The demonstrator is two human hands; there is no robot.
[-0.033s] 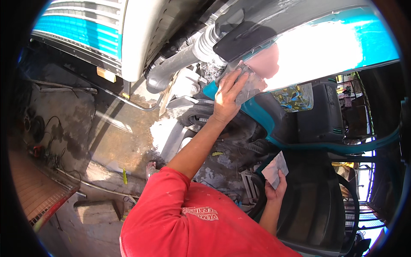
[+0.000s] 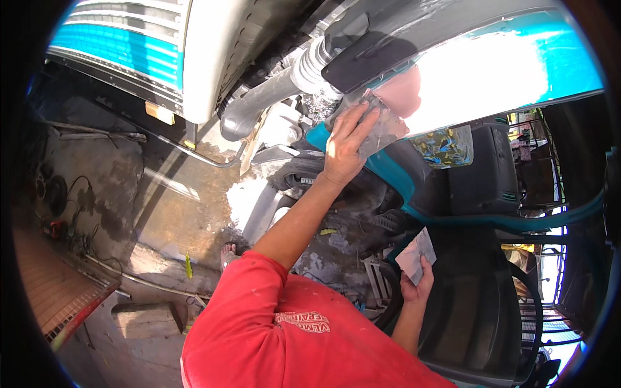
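My left hand (image 2: pixel 347 142) reaches up to a vehicle panel (image 2: pixel 479 77), its fingers laid along a flat grey putty spreader (image 2: pixel 384 133) with pinkish smears. The spreader's far edge lies against or very close to a patch of pink filler (image 2: pixel 402 90) on the panel; exact contact cannot be made out. Lower right, my right hand (image 2: pixel 419 282) grips a thin, squarish plate (image 2: pixel 416 253) smeared with pink putty, thumb on its face. Strong sunlight washes out much of the panel, which is turquoise at its far right end.
A black seat (image 2: pixel 466 304) and turquoise-edged trim (image 2: pixel 394 174) stand on the right. A ribbed grey hose (image 2: pixel 272 97) and a dusty tyre (image 2: pixel 291 176) lie beyond my left arm. A white and turquoise vehicle body (image 2: pixel 200 58) is upper left. A concrete block (image 2: pixel 147 320) rests on the floor.
My left hand and the spreader have shifted very slightly to the right along the panel. My right hand and its plate have stayed in place.
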